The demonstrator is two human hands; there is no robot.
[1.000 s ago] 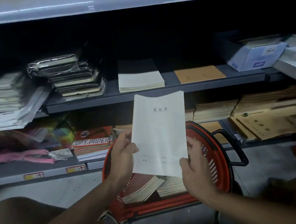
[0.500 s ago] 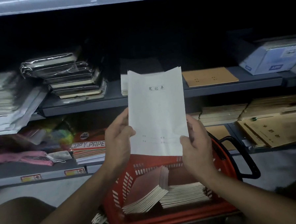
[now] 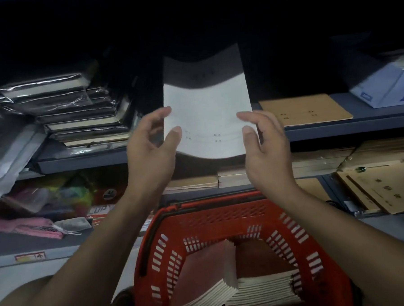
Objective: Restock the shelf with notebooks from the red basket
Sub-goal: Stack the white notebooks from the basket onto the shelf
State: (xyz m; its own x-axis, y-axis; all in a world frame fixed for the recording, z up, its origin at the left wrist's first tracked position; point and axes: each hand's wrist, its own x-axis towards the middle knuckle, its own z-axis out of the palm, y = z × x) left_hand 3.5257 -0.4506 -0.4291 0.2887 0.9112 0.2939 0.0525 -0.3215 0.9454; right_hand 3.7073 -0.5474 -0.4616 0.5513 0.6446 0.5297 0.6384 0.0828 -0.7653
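While both hands reach up from below in the head view, one thin white paper-covered notebook [image 3: 207,119] sits between them at the front edge of the grey metal upper shelf [image 3: 335,126], its far half in deep shadow and its near edge bowed downward over the shelf lip. Left hand [image 3: 152,141]: thumb tip on the cover's lower left, other fingers curled at the left edge; whether they grip or only touch cannot be told. Right hand [image 3: 264,138]: thumb on the lower right corner, fingers loosely curled beside the edge; grip likewise unclear. One red plastic slotted basket [image 3: 214,224] stands below, holding two visible stacks of reddish-brown-covered notebooks [image 3: 229,284], one leaning, one flat; count per stack not readable. On the upper shelf: one flat tan kraft-paper notebook [image 3: 305,110] right of the white one, one pile of dark plastic-wrapped books [image 3: 77,110] to the left, one pale blue cardboard box [image 3: 384,84] cut off at the right edge. Printing on the white cover is too blurred to read.
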